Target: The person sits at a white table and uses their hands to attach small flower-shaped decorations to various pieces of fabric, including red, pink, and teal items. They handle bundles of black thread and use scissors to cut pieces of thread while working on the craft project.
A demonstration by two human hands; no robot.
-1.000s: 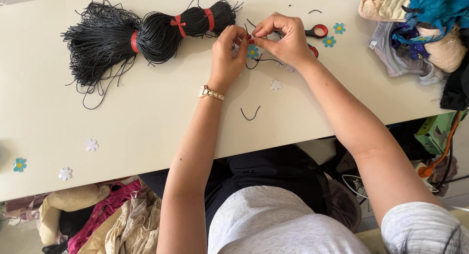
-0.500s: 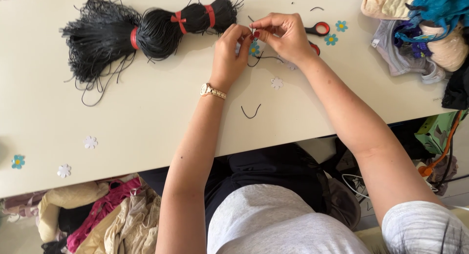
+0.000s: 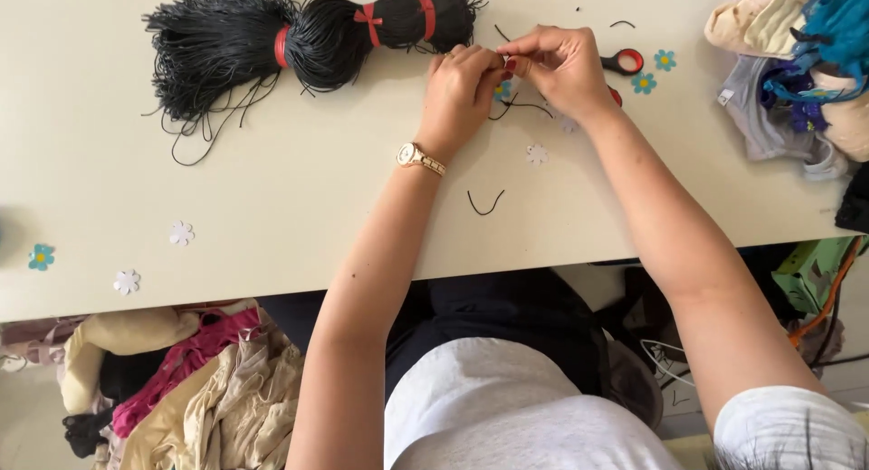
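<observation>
Fingers of left hand (image 3: 463, 94) and right hand (image 3: 561, 67) pinch thin black cord (image 3: 516, 105) (waxy, wiry) near frayed tied bundle (image 3: 299, 36).

Whatever the hands (image 3: 511, 81) pinch (something tiny) is hidden.

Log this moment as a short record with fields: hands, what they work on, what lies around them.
left hand: left hand, gold wristwatch on the wrist, fingertips pinched against the right's
right hand: right hand, pinching a thin black cord with the left
cord supply: black cord bundle with red ties, beside the left hand
tool: red-handled scissors, partly hidden behind the right hand
loose bits: cut cord piece; white paper flower; blue flowers
surface: cream table
</observation>
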